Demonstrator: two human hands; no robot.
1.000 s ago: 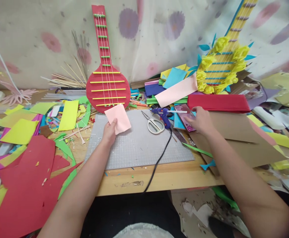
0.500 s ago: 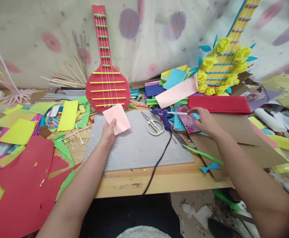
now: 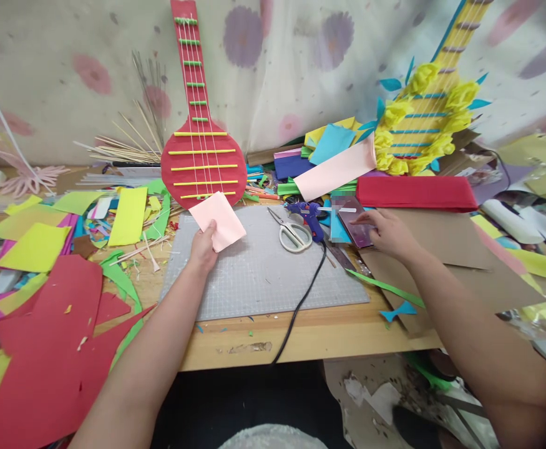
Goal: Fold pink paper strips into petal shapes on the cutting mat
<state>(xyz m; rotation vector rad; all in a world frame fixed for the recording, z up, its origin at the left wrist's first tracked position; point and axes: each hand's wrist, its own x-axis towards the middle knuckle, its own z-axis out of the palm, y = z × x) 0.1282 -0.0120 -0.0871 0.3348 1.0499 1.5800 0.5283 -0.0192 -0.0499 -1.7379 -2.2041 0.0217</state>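
Note:
My left hand (image 3: 204,247) is closed on a pale pink square of craft paper (image 3: 223,219), thumb on top, over the left part of the grey cutting mat (image 3: 263,280). At the right, my right hand (image 3: 387,232) has its index finger stretched out over a dark purple, shiny flat rectangle (image 3: 354,234) that looks like a phone; whether it touches cannot be made out. Its other fingers are partly hidden. Between the hands lie white-handled scissors (image 3: 295,238) and a blue glue gun (image 3: 311,218) with a glue stick in its back.
A red paper lute (image 3: 203,165) and a yellow one (image 3: 422,131) with paper flowers lean at the back. Red paper scraps (image 3: 48,330) cover the left side. Brown cardboard (image 3: 441,243) and a folded red sheet (image 3: 417,193) lie right. The black cord (image 3: 296,318) crosses the table edge.
My right index finger has lowered and stretched toward the dark flat rectangle. My left hand keeps the pink paper almost in place. The view has shifted slightly.

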